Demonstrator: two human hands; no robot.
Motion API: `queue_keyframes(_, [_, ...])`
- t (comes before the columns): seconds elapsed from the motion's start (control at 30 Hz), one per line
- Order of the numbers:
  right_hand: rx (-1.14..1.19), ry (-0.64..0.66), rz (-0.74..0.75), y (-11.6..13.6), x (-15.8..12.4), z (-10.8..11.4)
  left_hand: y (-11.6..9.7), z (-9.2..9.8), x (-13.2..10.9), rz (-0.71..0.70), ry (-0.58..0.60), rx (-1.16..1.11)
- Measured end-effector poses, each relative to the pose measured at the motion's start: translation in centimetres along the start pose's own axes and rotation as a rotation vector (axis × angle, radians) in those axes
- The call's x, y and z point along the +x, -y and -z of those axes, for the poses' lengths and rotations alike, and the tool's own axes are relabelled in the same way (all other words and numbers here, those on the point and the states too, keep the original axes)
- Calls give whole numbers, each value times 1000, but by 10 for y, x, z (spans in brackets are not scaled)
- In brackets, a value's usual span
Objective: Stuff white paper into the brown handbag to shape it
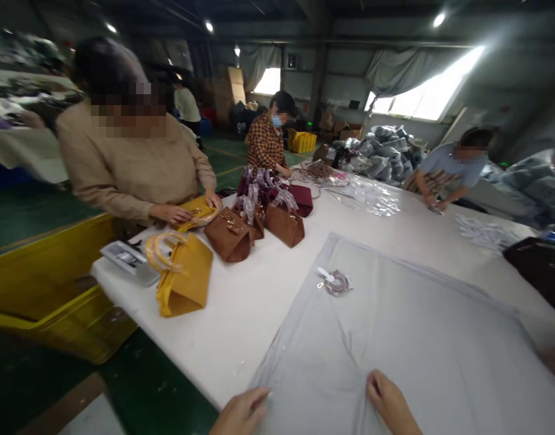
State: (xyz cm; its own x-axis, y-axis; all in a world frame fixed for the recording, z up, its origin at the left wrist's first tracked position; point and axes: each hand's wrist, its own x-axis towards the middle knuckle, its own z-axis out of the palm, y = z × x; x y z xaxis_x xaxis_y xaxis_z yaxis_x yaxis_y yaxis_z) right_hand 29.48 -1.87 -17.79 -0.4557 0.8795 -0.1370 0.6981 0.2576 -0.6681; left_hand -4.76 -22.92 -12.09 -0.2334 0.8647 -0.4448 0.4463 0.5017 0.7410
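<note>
— So, from the head view, where are the hands?
— Both rest at the near edge of a grey cloth spread flat on the white table. The left hand lies at the cloth's corner, fingers loosely extended, gripping nothing. The right hand presses down where creases gather; whether its fingers pinch the fabric, I cannot tell.
— And around them?
— A small clear packet lies on the cloth's far part. Beyond, a yellow handbag and brown handbags stand beside a co-worker in beige.
</note>
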Motion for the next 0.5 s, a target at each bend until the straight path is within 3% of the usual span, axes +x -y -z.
queue_keyframes(0.27, [253, -196, -269, 30, -8, 68, 3, 18, 34, -94, 155, -129])
queue_keyframes(0.4, [456, -277, -369, 47, -26, 84, -15, 29, 59, -127, 202, -154])
queue_keyframes(0.5, [569, -255, -402, 66, -42, 84, -41, 34, 85, -203, 246, -96])
